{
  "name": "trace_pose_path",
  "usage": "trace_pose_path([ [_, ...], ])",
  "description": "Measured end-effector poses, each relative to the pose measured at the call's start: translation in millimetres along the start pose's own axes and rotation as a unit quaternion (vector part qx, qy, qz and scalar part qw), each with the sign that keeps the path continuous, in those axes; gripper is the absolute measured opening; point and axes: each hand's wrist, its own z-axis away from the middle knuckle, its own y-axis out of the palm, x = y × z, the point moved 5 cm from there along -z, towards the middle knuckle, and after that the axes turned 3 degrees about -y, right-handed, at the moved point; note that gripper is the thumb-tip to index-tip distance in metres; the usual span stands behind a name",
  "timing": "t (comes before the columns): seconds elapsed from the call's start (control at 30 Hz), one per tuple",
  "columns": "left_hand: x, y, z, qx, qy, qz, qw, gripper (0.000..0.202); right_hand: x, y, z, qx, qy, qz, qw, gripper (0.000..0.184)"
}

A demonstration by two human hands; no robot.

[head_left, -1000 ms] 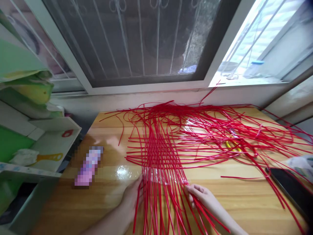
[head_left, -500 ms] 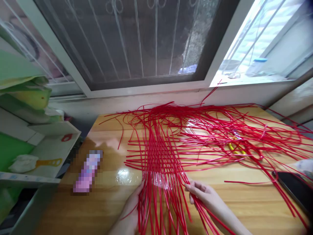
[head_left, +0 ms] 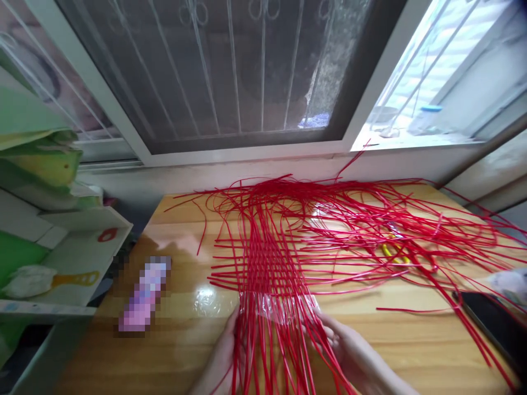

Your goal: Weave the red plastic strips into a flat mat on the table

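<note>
Many red strands [head_left: 272,354] run between left hand [head_left: 223,351] and right hand [head_left: 345,341] — both grasp outer ones. Beyond them lies woven mesh [head_left: 267,263].

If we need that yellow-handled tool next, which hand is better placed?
Right, most likely. The right hand is on the same side as the yellow-handled tool, while the left hand is at the opposite edge of the woven red strands and would have to reach across them.
</note>
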Motion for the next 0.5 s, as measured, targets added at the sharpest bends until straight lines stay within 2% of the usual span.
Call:
trace_pose_path([
  [0.1, 0, -8.2, -1, 0.008, -0.008, 0.001, 1.000, 0.039, 2, 11, -11, 0.039, -0.005, 0.050, 0.998, 0.025],
  [0.2, 0, -16.3, -6, 0.007, -0.012, 0.006, 1.000, 0.040, 12, 18, -18, 0.050, -0.039, 0.077, 0.995, 0.019],
  [0.33, -2, -20.6, -20, -0.021, -0.030, 0.010, 0.999, 0.040, 33, 31, -8, 0.067, -0.081, 0.117, 0.988, 0.016],
  [0.4, -4, -21.1, -23, -0.034, -0.052, 0.007, 0.998, 0.039, 41, 36, -3, 0.055, -0.087, 0.121, 0.987, 0.017],
  [0.5, -8, -18.9, -20, -0.017, -0.060, 0.002, 0.998, 0.037, 45, 43, 0, 0.051, -0.082, 0.118, 0.988, 0.016],
])
